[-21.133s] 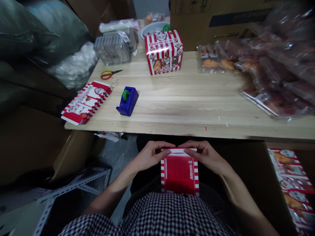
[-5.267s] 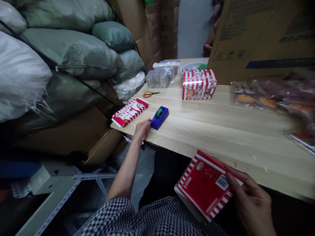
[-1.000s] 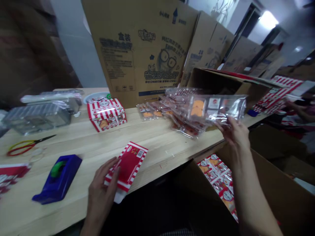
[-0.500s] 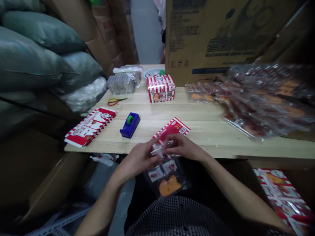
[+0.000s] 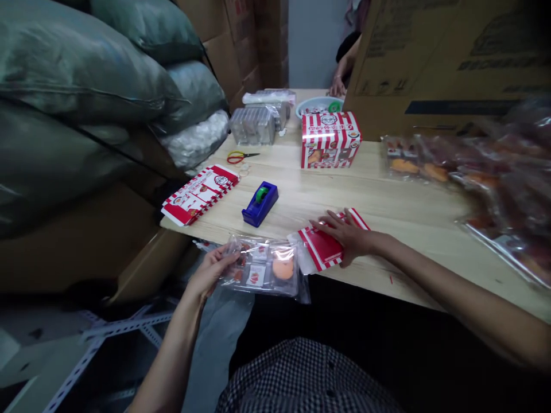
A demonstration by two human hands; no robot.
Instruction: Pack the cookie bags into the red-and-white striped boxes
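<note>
In the head view, my left hand (image 5: 212, 268) pinches one end of a clear plastic packet (image 5: 267, 269), held level just off the table's front edge. Through the film show an orange shape, small printed cards and reddish-brown pieces. My right hand (image 5: 352, 238) is laid over a red-and-white striped carton (image 5: 322, 250), gripping it with fingers across the top and the thumb at the near side. Its left end, with pale flaps, points at the packet and lies close beside it. Whether the packet touches the flaps I cannot tell.
A blue tape dispenser (image 5: 260, 204), flat striped cartons (image 5: 200, 194) and scissors (image 5: 236, 157) lie left. Behind stand an assembled striped box (image 5: 330, 140), clear plastic cases (image 5: 253, 126) and a bowl (image 5: 306, 105). Filled packets (image 5: 495, 172) are heaped right. Another person's hand (image 5: 338, 86) shows behind.
My hands have moved apart. The packet has swung from hanging at my lap to level on the left, in my left hand alone. My right hand has let go of it and taken the carton.
</note>
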